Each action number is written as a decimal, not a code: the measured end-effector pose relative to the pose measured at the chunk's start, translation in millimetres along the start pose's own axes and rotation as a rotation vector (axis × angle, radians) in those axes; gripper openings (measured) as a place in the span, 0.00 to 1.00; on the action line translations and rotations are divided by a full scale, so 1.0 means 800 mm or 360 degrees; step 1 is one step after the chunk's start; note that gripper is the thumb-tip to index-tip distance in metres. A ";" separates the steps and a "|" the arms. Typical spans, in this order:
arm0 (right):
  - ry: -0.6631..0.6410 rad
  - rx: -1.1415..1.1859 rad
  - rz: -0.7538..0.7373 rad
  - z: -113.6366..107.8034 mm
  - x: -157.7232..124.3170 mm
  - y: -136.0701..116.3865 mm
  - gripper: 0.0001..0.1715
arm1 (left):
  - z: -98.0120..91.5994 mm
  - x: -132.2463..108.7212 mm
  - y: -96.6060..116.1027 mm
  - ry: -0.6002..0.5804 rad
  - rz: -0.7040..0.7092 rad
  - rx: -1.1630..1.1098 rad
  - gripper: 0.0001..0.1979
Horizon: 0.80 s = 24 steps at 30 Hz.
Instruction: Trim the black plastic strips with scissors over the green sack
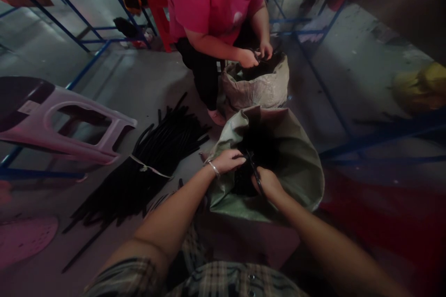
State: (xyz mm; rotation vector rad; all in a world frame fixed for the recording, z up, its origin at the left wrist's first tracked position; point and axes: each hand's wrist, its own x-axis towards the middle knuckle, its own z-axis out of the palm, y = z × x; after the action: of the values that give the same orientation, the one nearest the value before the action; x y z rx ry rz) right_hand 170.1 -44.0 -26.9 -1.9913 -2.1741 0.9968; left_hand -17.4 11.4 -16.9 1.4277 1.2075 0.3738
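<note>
My left hand, with a bracelet at the wrist, is closed over the near-left side of an open greenish woven sack. Its fingers pinch a black strip that looks like the ones on the floor. In my right hand is a pair of dark scissors, their blades pointing up toward the strip in my left fingers. Whether the blades touch the strip is too dark to tell. Black pieces lie inside the sack, in deep shadow. Left of the sack, a bundle of long black strips lies tied on the floor.
Across from me a person in a pink shirt works with both hands over another sack. A pink plastic stool lies at left, near blue metal frames. A red stool stands behind the person.
</note>
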 end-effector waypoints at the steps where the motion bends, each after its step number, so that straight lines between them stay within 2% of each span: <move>1: 0.0009 0.0025 0.0011 0.000 0.000 0.000 0.10 | -0.001 0.000 -0.001 0.0028 0.0003 0.0024 0.16; 9: -0.0028 0.0233 0.0052 0.006 0.001 0.000 0.10 | -0.002 0.006 -0.005 0.0092 0.0114 0.0341 0.15; 16: -0.0053 0.0366 0.0107 0.009 0.002 0.001 0.11 | -0.003 0.009 -0.009 0.0114 0.0183 0.0439 0.15; 19: -0.0027 0.0376 0.0101 0.010 0.003 0.005 0.12 | -0.002 0.007 -0.005 0.0120 0.0125 0.0379 0.14; 24: 0.0007 0.0368 -0.0037 0.010 0.005 0.015 0.12 | -0.001 0.003 0.007 0.0108 -0.0047 0.0035 0.11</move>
State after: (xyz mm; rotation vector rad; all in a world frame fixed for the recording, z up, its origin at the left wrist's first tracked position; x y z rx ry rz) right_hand 176.1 -43.8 -40.5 -1.8581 -1.9708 1.1781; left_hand -14.4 14.8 -12.6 1.4241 1.2895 0.3922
